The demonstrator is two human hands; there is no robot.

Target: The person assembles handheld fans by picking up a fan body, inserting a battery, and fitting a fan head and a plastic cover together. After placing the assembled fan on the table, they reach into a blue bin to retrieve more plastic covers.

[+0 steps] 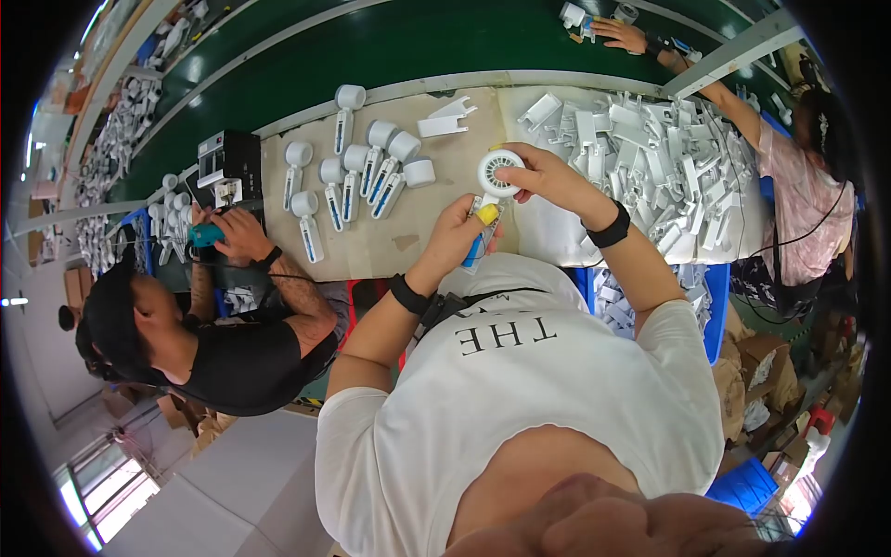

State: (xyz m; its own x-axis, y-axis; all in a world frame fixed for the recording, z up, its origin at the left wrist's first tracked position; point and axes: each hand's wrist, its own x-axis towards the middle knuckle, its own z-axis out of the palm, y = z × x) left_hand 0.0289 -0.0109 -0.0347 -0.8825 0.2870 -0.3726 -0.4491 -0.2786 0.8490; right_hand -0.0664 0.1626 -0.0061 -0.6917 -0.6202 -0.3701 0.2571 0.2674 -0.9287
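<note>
A white handheld fan is between my two hands, close to my body at the table's front edge. Its round, grilled head (490, 185) faces up, and its handle (476, 249) shows a blue part. My left hand (452, 234) is closed around the handle, with a yellow covering on the thumb. The fingers of my right hand (550, 178) grip the head from the right, thumb across the grille. To the left stand and lie several similar white fans (375, 158) with blue-striped handles.
White plastic shells (650, 158) are heaped on the table's right side, above a blue crate (718, 311) of parts. Two loose shells (445, 119) lie at the back. A co-worker at left holds a teal tool (206, 234) by a black machine (227, 167); another person reaches over a green conveyor (418, 42).
</note>
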